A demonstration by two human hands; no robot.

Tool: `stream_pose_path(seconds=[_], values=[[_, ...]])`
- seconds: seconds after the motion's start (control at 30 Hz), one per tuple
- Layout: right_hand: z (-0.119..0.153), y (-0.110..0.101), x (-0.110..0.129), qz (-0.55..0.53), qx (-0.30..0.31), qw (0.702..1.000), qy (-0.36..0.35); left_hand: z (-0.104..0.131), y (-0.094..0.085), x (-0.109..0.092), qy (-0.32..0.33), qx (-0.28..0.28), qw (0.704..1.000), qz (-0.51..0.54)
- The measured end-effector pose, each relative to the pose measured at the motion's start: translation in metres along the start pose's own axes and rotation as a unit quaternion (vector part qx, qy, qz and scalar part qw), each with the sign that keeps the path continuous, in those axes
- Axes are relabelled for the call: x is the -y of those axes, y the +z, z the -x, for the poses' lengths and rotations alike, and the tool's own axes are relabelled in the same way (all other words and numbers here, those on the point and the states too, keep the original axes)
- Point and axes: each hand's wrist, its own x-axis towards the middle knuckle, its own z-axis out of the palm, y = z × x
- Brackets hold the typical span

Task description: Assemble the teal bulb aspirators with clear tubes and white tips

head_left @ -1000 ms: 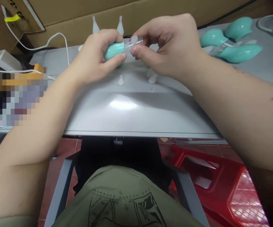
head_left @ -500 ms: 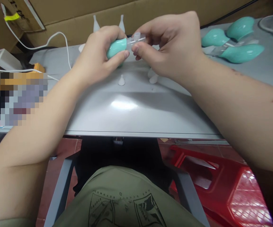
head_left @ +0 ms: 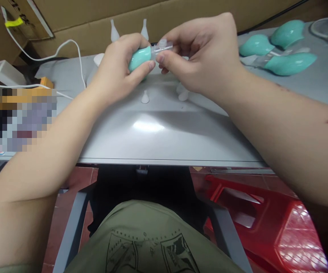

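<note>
My left hand (head_left: pixel 118 62) is wrapped round the teal body of a bulb-shaped nasal aspirator (head_left: pixel 140 59), held above the desk and pointing right. At its right end is a clear plastic nozzle (head_left: pixel 162 46), which the thumb and fingers of my right hand (head_left: pixel 206 53) pinch. Whether the nozzle is fully seated in the body I cannot tell. Behind my left hand stand two tall white tips (head_left: pixel 114 33). A short white tip (head_left: pixel 145 98) stands in front of the hands, and small whitish translucent tips (head_left: pixel 183 94) lie below my right hand.
Several more teal aspirators (head_left: pixel 291 63) with clear ends lie at the right, beside a clear coiled tube or ring (head_left: pixel 320 30). A white charger (head_left: pixel 7 72) with cables is at the left. Cardboard (head_left: pixel 181 15) walls the back of the grey desk (head_left: pixel 152 148); a red stool (head_left: pixel 266 242) stands below.
Both hands keep their hold on the aspirator and its nozzle. The view has shifted very slightly; nothing on the desk has clearly moved.
</note>
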Motion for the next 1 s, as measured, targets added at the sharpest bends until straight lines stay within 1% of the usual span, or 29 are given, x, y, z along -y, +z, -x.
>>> stream_pose_path(seconds=[0.17, 0.43, 0.57, 0.63, 0.73, 0.87, 1.0], values=[[0.0, 0.003, 0.005, 0.006, -0.006, 1.0, 0.022, 0.0, -0.001, 0.001, 0.012, -0.004, 1.0, -0.015], [-0.001, 0.005, 0.006, -0.015, -0.029, 0.999, 0.034, 0.003, -0.003, -0.018, -0.013, -0.024, 1.0, 0.008], [-0.002, 0.004, 0.009, -0.019, -0.021, 0.998, 0.052, 0.004, -0.002, -0.022, -0.014, -0.048, 0.999, 0.013], [-0.003, 0.005, 0.009, -0.022, -0.028, 0.998, 0.057, 0.004, -0.002, -0.021, -0.015, -0.049, 0.999, 0.01], [-0.006, 0.008, 0.008, -0.051, -0.031, 0.996, 0.073, 0.004, -0.001, -0.02, -0.021, -0.038, 0.999, 0.007], [-0.008, 0.01, 0.011, -0.086, -0.037, 0.986, 0.135, 0.005, -0.002, -0.02, -0.041, -0.017, 0.999, 0.001], [-0.008, 0.007, 0.019, -0.088, -0.027, 0.983, 0.159, 0.005, -0.01, -0.026, -0.078, 0.037, 0.996, -0.023]])
